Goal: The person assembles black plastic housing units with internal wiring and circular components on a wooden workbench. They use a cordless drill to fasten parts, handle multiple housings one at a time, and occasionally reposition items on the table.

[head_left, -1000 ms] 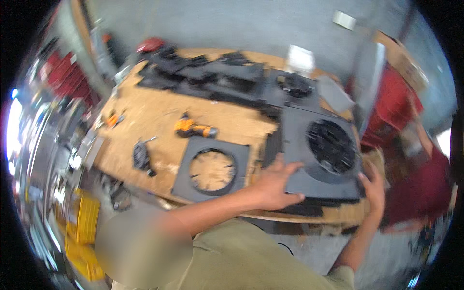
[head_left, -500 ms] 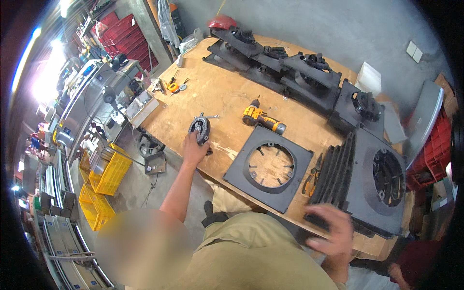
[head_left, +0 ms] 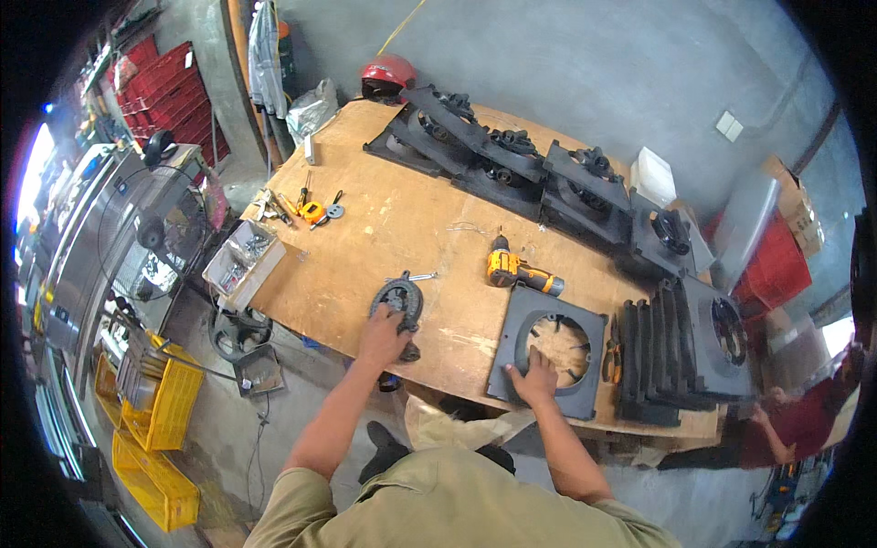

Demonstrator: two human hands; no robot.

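My left hand [head_left: 384, 340] is closed on a round black ribbed part [head_left: 410, 297] at the table's near edge. A small silver wrench [head_left: 423, 277] lies against the part's far rim. To the right, my right hand [head_left: 536, 380] rests on a flat black square panel [head_left: 574, 403] with a large round hole. Its fingers point toward the hole, with the thumb spread to the left, and nothing shows in its grasp. Beyond the panel's far edge lies a yellow and black cordless drill [head_left: 523, 272]. Orange-handled pliers [head_left: 613, 360] lie just right of the panel.
Several black panels [head_left: 650, 365] stand on edge at the right, and others with fitted parts [head_left: 498, 173] line the table's back. A tape measure [head_left: 312, 213] lies at the left, near a box of small hardware [head_left: 241, 260]. Another person [head_left: 797, 420] is at the far right.
My right hand has come from the air at the lower right onto the square panel. My left hand stays on the round part. The whole view has shifted and turned.
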